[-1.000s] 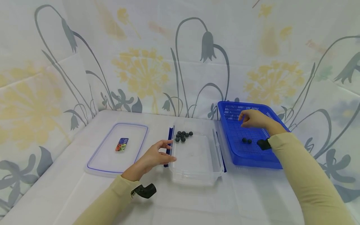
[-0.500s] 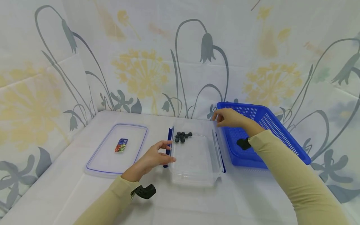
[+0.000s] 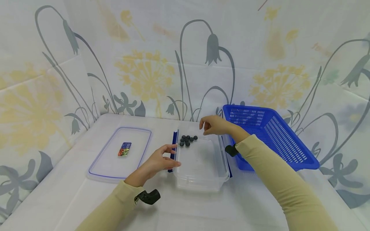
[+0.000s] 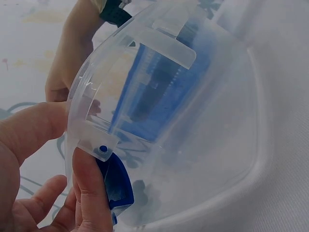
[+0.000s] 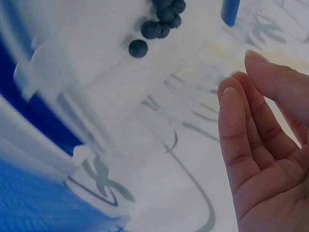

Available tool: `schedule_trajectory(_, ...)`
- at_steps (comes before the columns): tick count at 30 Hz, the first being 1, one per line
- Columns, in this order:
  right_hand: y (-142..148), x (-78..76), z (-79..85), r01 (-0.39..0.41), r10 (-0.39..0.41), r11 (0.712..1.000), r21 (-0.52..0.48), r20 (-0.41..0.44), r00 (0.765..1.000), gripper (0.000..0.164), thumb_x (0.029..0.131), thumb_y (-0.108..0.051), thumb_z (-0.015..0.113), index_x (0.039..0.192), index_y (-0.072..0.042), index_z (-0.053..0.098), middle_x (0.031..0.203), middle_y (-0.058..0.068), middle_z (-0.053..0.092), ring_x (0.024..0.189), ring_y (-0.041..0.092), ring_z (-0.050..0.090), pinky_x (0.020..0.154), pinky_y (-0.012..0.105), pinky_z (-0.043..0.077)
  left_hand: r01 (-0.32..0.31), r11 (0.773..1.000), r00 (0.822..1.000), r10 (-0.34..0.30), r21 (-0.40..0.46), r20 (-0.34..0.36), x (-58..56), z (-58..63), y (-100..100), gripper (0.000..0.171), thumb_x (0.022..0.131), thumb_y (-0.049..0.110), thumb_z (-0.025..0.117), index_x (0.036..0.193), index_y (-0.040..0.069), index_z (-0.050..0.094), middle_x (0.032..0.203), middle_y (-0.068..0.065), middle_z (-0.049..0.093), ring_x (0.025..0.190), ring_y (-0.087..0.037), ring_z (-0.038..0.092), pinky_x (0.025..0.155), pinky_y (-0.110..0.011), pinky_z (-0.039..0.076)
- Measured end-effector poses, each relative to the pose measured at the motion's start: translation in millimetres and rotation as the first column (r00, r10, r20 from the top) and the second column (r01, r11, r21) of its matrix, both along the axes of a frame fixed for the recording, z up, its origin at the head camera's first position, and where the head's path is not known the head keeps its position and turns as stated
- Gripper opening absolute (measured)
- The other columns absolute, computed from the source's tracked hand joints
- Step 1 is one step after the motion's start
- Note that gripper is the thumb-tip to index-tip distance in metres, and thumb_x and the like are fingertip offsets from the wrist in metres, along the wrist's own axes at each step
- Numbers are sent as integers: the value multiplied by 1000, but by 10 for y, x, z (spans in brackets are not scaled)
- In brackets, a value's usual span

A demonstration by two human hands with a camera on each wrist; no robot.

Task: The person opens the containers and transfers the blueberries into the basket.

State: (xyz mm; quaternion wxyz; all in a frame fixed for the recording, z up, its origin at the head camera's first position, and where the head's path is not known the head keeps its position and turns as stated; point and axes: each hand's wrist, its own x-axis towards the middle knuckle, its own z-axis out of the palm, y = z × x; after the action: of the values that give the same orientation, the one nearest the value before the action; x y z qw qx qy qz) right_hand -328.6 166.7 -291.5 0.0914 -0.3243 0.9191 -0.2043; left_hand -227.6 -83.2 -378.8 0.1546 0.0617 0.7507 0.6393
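At centre, clear box (image 3: 198,184), long axis forward

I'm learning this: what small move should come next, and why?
Probably lower the right hand toward the dark balls: it hangs over the clear box, near them, though whether its grip holds anything is hidden. The left hand touches the box's side.

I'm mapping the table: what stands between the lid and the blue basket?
The clear box stands there, dark balls inside it; the head view shows this.
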Motion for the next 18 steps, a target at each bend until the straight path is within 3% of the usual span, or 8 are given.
schedule_trajectory(14,-333,-139,-307,44,-44,999,-2,72,996,18,82,-2,69,96,-9,61,76,4,57,69,18,52,61,28,46,12,1000,1000,-12,-2,11,-11,-4,-19,69,78,7,74,139,13,41,124,-11,43,89,-21,57,77,-33,52)
schedule_trajectory(18,-388,-180,-422,57,-58,998,10,92,994,19,81,-2,69,98,-5,62,77,3,56,68,17,51,60,26,45,21,1000,1000,-21,0,2,-2,-3,-25,70,78,7,75,140,12,41,125,-11,42,89,-20,57,77,-33,51)
